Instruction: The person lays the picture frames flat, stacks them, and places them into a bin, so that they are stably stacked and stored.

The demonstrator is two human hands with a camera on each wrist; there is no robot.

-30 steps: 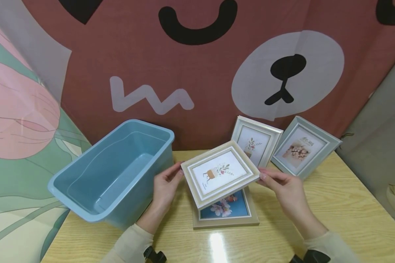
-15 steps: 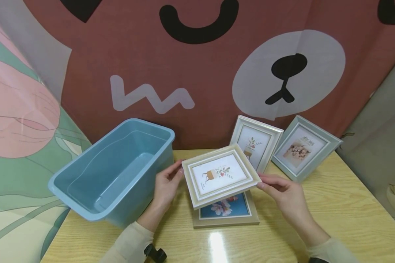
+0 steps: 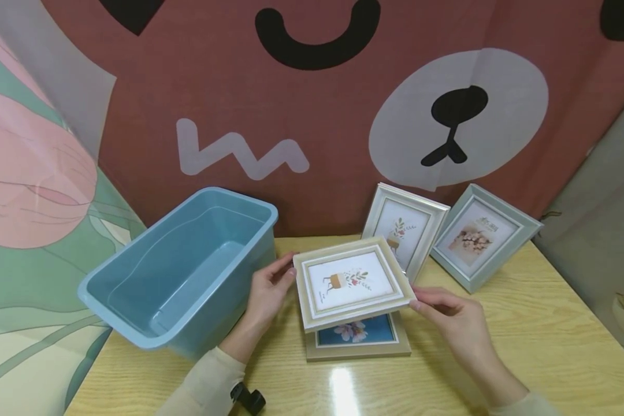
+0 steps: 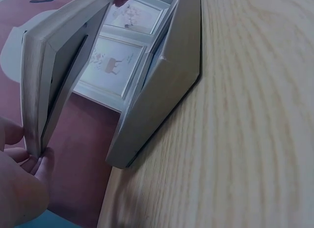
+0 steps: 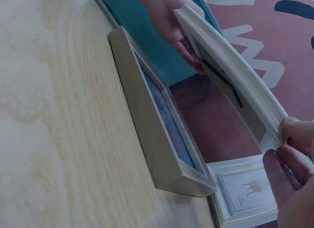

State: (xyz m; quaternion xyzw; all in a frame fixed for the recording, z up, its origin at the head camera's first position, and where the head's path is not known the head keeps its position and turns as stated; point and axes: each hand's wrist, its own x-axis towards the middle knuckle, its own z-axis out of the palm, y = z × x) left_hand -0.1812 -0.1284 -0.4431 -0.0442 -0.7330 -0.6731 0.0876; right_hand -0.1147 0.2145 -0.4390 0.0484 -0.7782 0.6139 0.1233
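Note:
A cream picture frame [image 3: 351, 280] with a white inner border and a print of a plant on a small brown stool is held up between two hands. My left hand [image 3: 266, 294] pinches its left corner, thumb on top. At the right corner, my right hand [image 3: 457, 323] grips it between thumb and fingers. Beneath it a beige picture frame [image 3: 357, 351] with a blue blossom photo lies face up on the table, partly covered in the head view. Both wrist views show a gap between the two, and the raised frame's dark back [image 5: 221, 78] faces down.
A blue plastic bin [image 3: 187, 277] stands at the left of the wooden table [image 3: 541, 329]. Behind the held frame, a silvery-white picture frame [image 3: 403, 228] and a grey-green one [image 3: 478, 237] stand tilted by the bear-print cloth backdrop [image 3: 312, 133].
The held frame has sunk a little and flattened out, covering more of the blossom photo. Both hands have shifted slightly to the right with it, the right one also lower.

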